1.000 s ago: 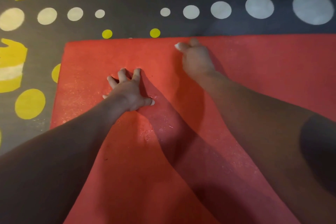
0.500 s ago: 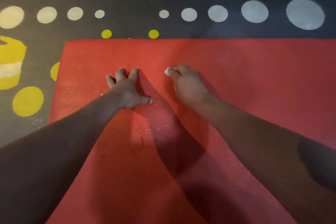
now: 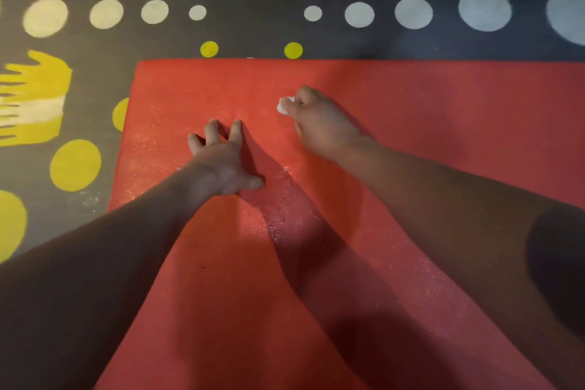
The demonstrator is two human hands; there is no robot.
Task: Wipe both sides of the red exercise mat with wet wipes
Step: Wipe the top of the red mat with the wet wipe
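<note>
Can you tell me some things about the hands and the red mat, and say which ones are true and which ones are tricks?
1. The right-hand grip pinches a white wipe. True.
2. The left-hand grip holds a wipe too. False: the left-hand grip rests on the red mat with its fingers spread and holds nothing.
3. The red mat lies on a dark rug with yellow and white dots. True.
4. The red mat is rolled up. False: it lies flat under both hands.
</note>
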